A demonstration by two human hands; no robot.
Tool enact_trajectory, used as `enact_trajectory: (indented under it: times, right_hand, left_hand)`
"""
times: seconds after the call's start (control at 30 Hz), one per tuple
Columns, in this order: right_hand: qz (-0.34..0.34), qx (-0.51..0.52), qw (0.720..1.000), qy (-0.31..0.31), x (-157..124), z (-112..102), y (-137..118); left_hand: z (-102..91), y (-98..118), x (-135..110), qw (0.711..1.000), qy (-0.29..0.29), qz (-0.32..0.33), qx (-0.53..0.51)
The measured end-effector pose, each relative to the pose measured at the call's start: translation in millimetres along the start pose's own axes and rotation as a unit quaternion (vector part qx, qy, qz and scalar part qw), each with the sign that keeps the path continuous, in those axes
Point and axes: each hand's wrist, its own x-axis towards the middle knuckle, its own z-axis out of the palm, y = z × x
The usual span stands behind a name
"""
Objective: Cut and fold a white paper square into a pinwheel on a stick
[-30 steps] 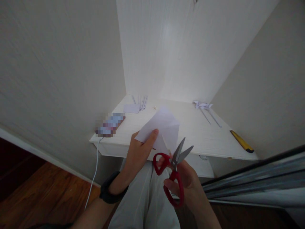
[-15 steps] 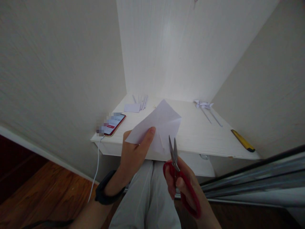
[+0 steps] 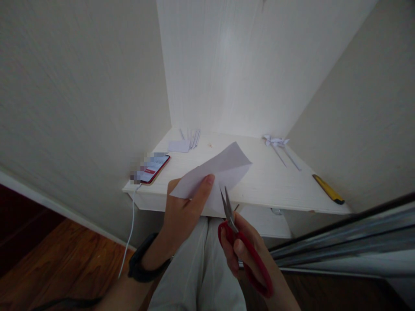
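On the desk (image 3: 275, 185), an open lane runs from front edge to rear edge, between the raised paper sheet (image 3: 231, 162) and the yellow cutter (image 3: 328, 190). The cutter obstructs the front-right corner; phone (image 3: 156, 167) and cable (image 3: 132, 224), the front-left; paper sticks (image 3: 195, 139), the rear-left; paper pinwheels (image 3: 275, 141), the rear-right. Scissors (image 3: 248, 246) obstruct the front edge's middle

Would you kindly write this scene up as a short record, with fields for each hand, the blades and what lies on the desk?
left hand: holds a creased sheet of paper
right hand: holds red-handled scissors
blades: slightly apart, close to the sheet; contact unclear
desk, left: phone with white cable
desk, back left: small flat paper, thin sticks
desk, back right: folded paper pieces with two sticks
desk, right edge: yellow-and-black cutter
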Motion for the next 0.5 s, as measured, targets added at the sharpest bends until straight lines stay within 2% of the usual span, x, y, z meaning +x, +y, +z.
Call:
enact_trajectory:
  times: [0.2,0.5]
  right_hand:
    - [-0.013,-0.011,1.0,-0.003,1.3,1.6,-4.5]
    - [0.019,-0.007,1.0,0.014,-2.1,4.5,-8.0]
  left_hand:
    - [2.9,7.8,-0.1,0.999,-0.028,-0.031,-0.034]
    - [2.5,10.2,0.1,0.996,-0.018,-0.048,-0.076]
